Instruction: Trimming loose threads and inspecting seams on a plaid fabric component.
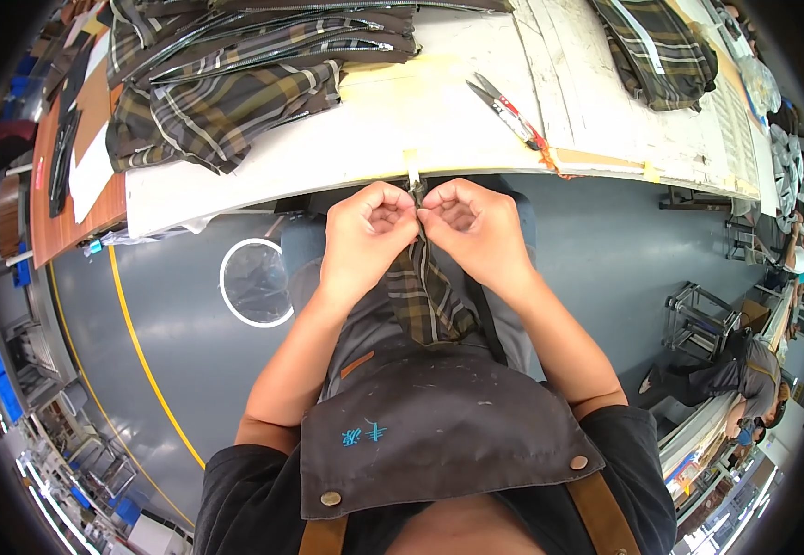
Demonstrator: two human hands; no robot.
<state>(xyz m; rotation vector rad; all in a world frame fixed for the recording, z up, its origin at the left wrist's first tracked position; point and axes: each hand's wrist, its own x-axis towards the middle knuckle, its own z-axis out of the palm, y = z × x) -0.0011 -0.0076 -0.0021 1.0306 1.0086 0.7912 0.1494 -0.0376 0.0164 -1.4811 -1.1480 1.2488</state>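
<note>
Both hands meet at the table's front edge, pinching a strip of dark plaid fabric that hangs down over my lap. My left hand has thumb and forefinger closed on the fabric's upper end. My right hand pinches it from the other side, fingertips almost touching the left ones. A small pale tab shows just above the fingers at the table edge. Whatever detail lies between the fingertips is hidden.
On the white table lie plaid pieces with zippers at left, red-handled scissors right of centre, and more plaid fabric at far right. A white-rimmed round bin stands on the floor. Another person is at right.
</note>
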